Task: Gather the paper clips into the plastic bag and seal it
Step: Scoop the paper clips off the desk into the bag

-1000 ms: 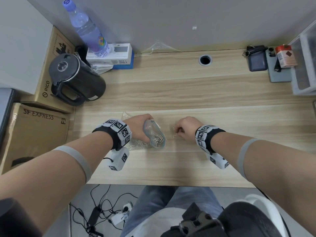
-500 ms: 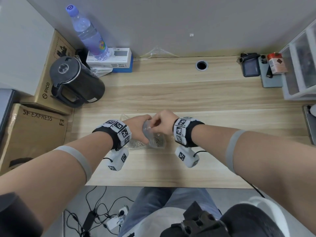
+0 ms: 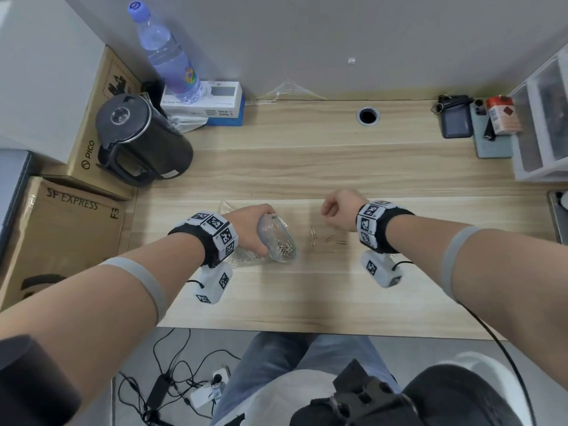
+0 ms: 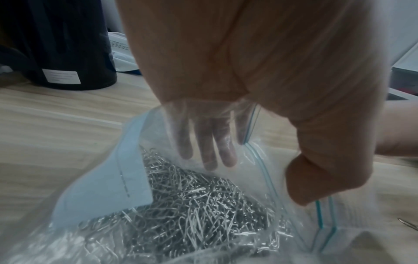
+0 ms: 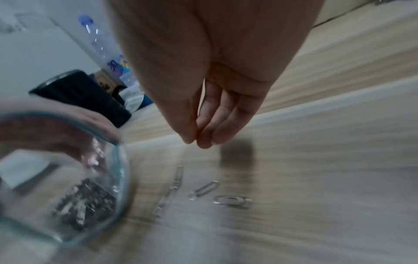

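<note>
The right hand [image 5: 203, 85] hangs above the bench [image 5: 316, 160], thumb and fingertips [image 5: 204, 141] drawn together and holding nothing. Below it three loose clips [image 5: 207, 188] lie on the wood, apart from one another. At lower left the bag [image 5: 68, 178] gapes toward the camera, its blue-edged mouth held by the blurred left hand [image 5: 56, 125], a heap of clips inside. A dark kettle [image 5: 83, 96] and a bottle [image 5: 104, 48] stand behind.
</note>
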### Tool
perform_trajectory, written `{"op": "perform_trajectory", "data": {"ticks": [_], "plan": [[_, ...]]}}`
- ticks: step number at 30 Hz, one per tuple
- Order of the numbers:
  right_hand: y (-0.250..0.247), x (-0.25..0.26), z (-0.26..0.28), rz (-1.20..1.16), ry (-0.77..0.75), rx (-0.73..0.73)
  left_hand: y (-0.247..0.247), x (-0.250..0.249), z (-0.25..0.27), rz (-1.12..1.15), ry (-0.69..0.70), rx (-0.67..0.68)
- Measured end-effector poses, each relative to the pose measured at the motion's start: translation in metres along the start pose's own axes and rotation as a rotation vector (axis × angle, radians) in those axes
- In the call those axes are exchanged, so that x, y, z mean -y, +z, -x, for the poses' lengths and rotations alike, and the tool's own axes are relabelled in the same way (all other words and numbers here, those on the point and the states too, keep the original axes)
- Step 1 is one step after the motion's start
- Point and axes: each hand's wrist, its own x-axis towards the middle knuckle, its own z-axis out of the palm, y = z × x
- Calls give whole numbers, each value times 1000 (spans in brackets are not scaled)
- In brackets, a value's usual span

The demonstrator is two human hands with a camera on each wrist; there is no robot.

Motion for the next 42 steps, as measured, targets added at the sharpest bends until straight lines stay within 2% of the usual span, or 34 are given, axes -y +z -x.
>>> {"op": "perform_trajectory", "data": {"ticks": [4,7,10,19,25,31,37,42], "plan": [[-9,-11,13,265,39,142,-1,-2,-1,-13,-7,8],[-3,-14,17,345,5,247,-2,-2,-1,-13,-10,16],[5,-14,14,389,-28,272,-2,-3,0,-20,-10,20],[21,-14,7,476,-187,218,-1,-1,3,-3,-5,10],[23,-16,4,531,-111,161,1,2,0,6,-12,2],[27,-9,-7,399,-36,67,1,4,-2,23,-16,10],[39,5,-10,313,-43,78,1,6,-5,19,-18,21],[41,9,-12,369,-96,76,2,7,-8,10,-25,23]]}}
